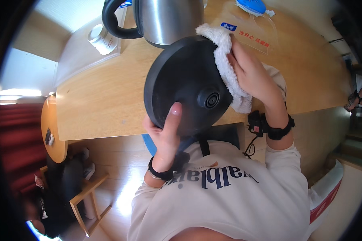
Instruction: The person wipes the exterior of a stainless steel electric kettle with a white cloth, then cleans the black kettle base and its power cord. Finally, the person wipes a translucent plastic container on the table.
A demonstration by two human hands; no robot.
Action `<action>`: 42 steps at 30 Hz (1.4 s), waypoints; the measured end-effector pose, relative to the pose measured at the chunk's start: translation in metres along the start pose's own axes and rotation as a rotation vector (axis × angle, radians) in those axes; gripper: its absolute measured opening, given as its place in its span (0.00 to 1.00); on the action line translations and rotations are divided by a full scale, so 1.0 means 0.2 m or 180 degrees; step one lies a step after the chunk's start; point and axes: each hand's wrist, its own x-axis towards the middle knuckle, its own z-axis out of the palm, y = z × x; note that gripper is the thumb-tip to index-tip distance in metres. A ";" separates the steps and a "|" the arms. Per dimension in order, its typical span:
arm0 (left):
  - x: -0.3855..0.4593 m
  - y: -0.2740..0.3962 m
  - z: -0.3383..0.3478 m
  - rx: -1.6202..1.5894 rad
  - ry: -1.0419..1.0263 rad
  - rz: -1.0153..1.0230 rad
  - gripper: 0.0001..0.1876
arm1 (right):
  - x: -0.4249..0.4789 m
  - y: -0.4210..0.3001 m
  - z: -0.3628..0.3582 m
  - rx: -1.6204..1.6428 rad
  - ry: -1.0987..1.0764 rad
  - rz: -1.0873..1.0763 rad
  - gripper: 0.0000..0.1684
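A round black kettle base with a raised ring connector is held up, tilted, over the near edge of the wooden table. My left hand grips its lower left rim, the thumb lying on the face. In my right hand is a fluffy white cloth, pressed against the right rim of the base; the fingertips are partly hidden behind the cloth. Just beyond the base stands a stainless steel electric kettle with a black handle on its left.
A white lidded cup stands on a clear sheet at the back left. Clear plastic packaging with printing and a blue-and-white item lie at the back right. At a small round table on the left, another person sits on a wooden chair.
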 end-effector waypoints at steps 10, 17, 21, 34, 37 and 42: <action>0.13 0.20 -0.08 -0.0377 -0.1535 -0.0674 0.22 | 0.06 -0.20 -0.14 0.0110 -0.0710 -0.0160 0.19; 0.11 0.15 -0.01 -0.0025 -0.1135 -0.0656 0.17 | 0.04 -0.19 -0.08 -0.0244 -0.0210 -0.0334 0.18; 0.10 0.12 0.01 -0.0567 -0.0561 -0.0783 0.20 | -0.04 -0.11 -0.06 0.0472 0.0178 0.0569 0.15; 0.09 0.10 0.01 0.0280 -0.1692 -0.0786 0.09 | 0.02 -0.27 -0.02 -0.0717 -0.0773 -0.0702 0.25; 0.07 0.14 0.05 0.0006 -0.1175 -0.0741 0.10 | 0.02 -0.23 -0.06 -0.0537 -0.0527 -0.0352 0.23; 0.08 0.15 0.00 -0.0235 -0.0674 -0.0349 0.14 | -0.12 -0.13 -0.10 0.0012 -0.0035 0.0836 0.20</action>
